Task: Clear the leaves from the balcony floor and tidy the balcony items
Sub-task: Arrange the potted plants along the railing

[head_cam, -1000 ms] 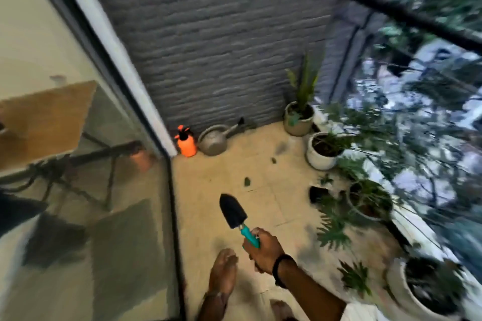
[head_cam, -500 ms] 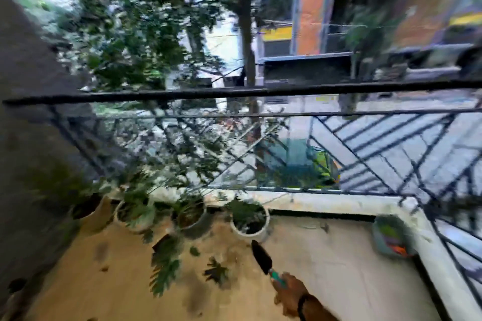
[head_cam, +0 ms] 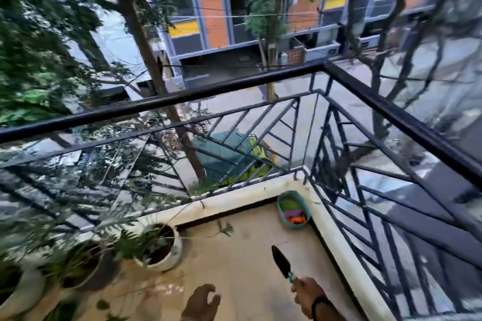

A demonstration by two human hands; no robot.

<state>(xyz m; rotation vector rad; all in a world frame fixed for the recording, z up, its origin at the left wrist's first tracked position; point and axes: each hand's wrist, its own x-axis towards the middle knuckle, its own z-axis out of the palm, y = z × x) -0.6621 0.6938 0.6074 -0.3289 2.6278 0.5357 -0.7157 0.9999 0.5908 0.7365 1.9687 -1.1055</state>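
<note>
No text, label, brand, number or sign can be read anywhere in this blurred view.

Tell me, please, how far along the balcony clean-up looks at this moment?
Early, by the look of it. Nothing looks finished: a leafy sprig lies on the floor and a small leaf sits nearer the pots. In hand: the right hand grips a trowel, blade forward; the left hand is empty. Left: gather the leaves and tidy items, perhaps into the teal basket in the corner.

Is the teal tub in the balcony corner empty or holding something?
Holding something: the teal tub shows green, purple and orange contents inside; what they are is unclear.
</note>
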